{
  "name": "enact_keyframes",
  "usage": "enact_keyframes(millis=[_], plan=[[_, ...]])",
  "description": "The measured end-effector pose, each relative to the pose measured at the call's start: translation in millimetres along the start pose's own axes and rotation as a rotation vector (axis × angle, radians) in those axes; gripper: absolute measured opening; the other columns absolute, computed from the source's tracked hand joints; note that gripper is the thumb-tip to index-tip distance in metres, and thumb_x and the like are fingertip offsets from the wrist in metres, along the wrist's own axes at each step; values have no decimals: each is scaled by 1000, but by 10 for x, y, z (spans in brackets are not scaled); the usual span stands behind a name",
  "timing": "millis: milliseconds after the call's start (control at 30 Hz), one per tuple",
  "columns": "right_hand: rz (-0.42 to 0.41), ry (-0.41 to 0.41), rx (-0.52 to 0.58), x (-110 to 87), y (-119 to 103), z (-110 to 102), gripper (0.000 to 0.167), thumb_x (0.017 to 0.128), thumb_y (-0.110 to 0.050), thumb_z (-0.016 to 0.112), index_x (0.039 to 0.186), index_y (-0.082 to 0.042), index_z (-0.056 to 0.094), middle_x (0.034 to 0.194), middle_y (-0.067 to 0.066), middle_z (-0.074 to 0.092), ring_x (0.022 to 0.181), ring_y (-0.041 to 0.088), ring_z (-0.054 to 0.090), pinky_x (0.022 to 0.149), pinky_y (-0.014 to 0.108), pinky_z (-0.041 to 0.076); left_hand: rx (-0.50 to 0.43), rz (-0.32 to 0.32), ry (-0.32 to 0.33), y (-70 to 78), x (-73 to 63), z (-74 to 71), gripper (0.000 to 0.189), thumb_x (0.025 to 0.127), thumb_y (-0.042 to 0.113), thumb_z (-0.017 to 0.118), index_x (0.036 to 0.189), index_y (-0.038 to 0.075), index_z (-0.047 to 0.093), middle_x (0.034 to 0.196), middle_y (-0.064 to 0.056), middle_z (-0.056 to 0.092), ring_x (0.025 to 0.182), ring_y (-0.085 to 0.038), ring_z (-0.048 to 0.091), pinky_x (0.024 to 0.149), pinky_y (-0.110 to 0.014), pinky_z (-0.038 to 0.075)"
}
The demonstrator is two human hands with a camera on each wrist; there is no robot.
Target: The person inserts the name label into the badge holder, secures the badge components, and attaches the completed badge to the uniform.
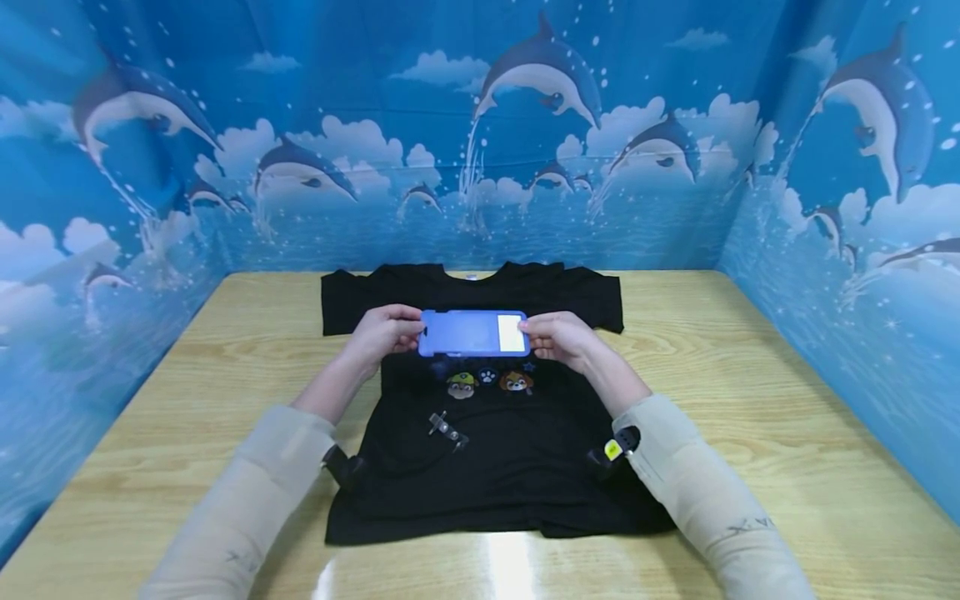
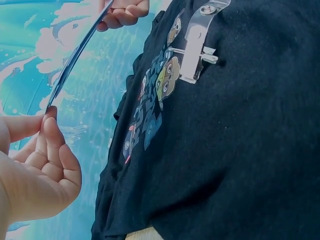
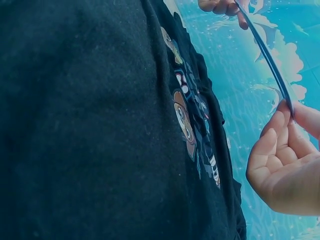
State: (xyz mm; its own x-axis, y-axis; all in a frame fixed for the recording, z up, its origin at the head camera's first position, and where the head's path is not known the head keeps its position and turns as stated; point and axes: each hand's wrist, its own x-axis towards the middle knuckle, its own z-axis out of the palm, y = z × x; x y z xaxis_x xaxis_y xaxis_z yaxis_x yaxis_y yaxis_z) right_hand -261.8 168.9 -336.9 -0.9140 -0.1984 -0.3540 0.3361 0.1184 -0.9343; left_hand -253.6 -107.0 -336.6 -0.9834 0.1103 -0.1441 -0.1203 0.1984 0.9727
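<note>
While left fingers (image 1: 406, 327) clamp blue panel (image 1: 459, 332), right fingers (image 1: 542, 327) pinch its opposite end.

The thin blue rectangular panel (image 1: 459, 333) looks like smooth, slightly glossy plastic. Beyond it at 12 o'clock, the dolphin-printed backdrop (image 1: 420, 242) is smooth cloth, faintly creased. At 6 o'clock from the panel, the black T-shirt (image 1: 517, 467) is soft, matt, wrinkled fabric with a flat cartoon print (image 1: 487, 377); between 6 and 7, the clip (image 2: 192, 55) is shiny metal. The beige sleeves (image 1: 240, 492), at 8 and 4 o'clock, are matt cloth. The wood-grain table (image 1: 750, 350) gleams glossily at 6 o'clock.
</note>
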Motion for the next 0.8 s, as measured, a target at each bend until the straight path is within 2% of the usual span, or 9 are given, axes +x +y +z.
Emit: enact_keyframes(millis=[167,800], plan=[[-6,-3,14,2,-2,12,38,92,-13,57,123,8,51,72,1,61,63,10,54,61,22,45,-2,1,4,6,-6,14,31,89,7,57,117,-6,55,77,-2,58,63,-11,56,79,-37,48],[-7,-20,35,12,11,37,35,91,-12,58,120,7,52,71,0,61,63,10,55,63,23,45,-13,1,27,-8,22,83,25,88,4,58,111,-7,57,76,-4,58,61,-11,55,75,-35,49]])
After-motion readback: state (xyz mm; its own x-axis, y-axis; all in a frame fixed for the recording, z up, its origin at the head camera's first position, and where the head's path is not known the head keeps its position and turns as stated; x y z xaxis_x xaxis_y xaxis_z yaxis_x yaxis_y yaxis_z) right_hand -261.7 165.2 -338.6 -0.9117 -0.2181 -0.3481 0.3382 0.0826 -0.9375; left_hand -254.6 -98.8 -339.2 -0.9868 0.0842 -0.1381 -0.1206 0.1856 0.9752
